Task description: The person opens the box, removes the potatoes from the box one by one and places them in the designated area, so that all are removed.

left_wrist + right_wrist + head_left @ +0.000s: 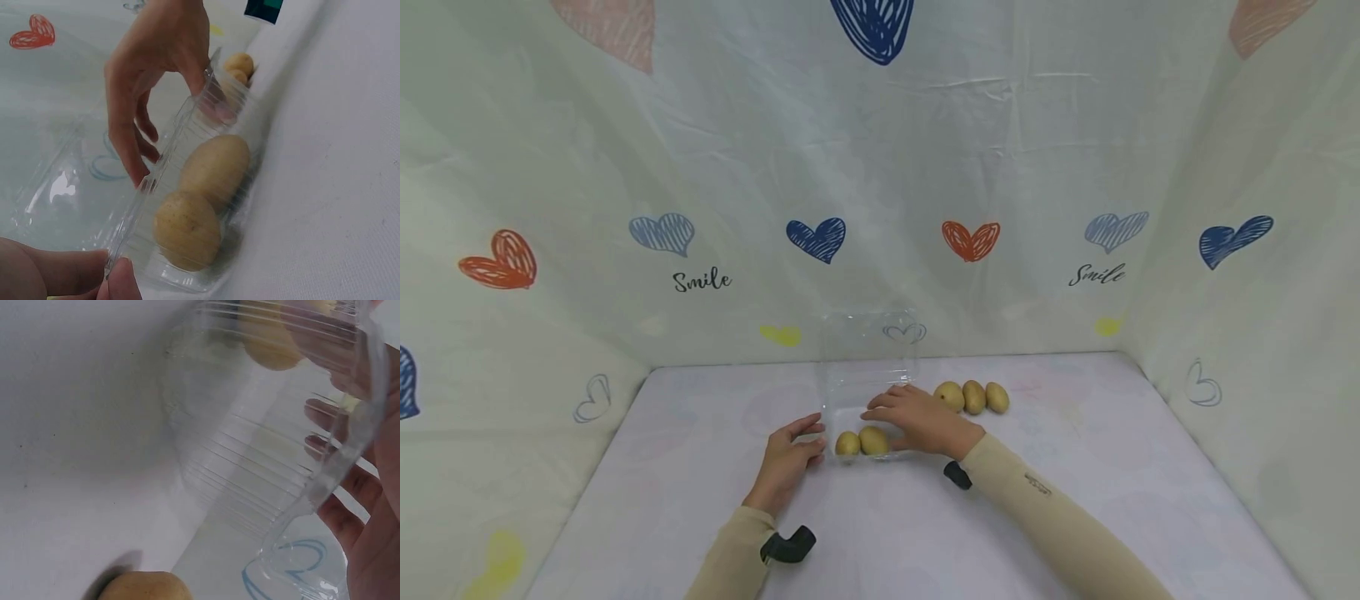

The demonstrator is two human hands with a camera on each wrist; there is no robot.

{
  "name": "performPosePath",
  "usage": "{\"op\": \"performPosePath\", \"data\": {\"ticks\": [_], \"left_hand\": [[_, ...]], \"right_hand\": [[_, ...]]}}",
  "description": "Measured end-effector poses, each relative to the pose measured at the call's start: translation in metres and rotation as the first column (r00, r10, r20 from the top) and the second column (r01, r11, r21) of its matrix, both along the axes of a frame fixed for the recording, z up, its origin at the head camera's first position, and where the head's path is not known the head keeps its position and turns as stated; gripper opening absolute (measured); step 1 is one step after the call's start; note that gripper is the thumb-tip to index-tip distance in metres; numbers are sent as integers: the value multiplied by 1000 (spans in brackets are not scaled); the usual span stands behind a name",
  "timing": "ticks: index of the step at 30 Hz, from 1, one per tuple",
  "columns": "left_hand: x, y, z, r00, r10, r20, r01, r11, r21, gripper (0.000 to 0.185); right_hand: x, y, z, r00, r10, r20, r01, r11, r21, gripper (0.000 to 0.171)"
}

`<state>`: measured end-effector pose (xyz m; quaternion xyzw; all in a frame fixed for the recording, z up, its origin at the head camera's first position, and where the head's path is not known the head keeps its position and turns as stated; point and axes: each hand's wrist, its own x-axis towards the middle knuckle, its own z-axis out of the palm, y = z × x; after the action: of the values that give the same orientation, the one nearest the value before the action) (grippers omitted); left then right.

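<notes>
Left hand (788, 463) pinching – right hand (917, 419) spread, relaxed

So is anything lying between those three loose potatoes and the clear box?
Only the right hand, which lies over the box rim between them. The table from the potatoes to the box looks bare otherwise.

this looks like a small staged recording booth, not a lived-in room: a pale cloth (1000, 150) printed with hearts and the word "smile" hangs as a backdrop beyond the hands and folds round as walls to the left and right of them. the same kind of cloth covers the desk (1075, 467) under the hands, so every surface is draped and no furniture or room wall shows. the only goods are a few potatoes (973, 397) just right of the hands and a clear plastic box (868, 375) between them.
</notes>
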<state>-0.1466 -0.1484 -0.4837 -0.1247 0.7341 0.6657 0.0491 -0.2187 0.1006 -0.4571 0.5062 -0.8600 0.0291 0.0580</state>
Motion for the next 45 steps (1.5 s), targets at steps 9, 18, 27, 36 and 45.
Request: {"op": "performPosePath", "data": {"ticks": [9,18,27,36,45], "left_hand": [[1,0,0,1000,1,2,-1,1000,0,47],[1,-1,1,1000,-4,-12,5,1000,9,47],[0,1,3,1000,6,0,-6,1000,16,48],[-1,2,3,1000,8,-1,-8,1000,11,48],[0,0,1,1000,3,-18,-2,1000,17,48]], "right_hand": [[-4,-6,-6,1000,8,-5,-7,1000,30,57],[-5,-10,-7,999,9,42,-12,998,55,48],[-6,-11,-5,998,28,48,-32,997,77,47],[-8,-17,-6,996,25,91,-34,994,99,48],[-10,-15,-8,997,24,71,-29,996,79,50]]}}
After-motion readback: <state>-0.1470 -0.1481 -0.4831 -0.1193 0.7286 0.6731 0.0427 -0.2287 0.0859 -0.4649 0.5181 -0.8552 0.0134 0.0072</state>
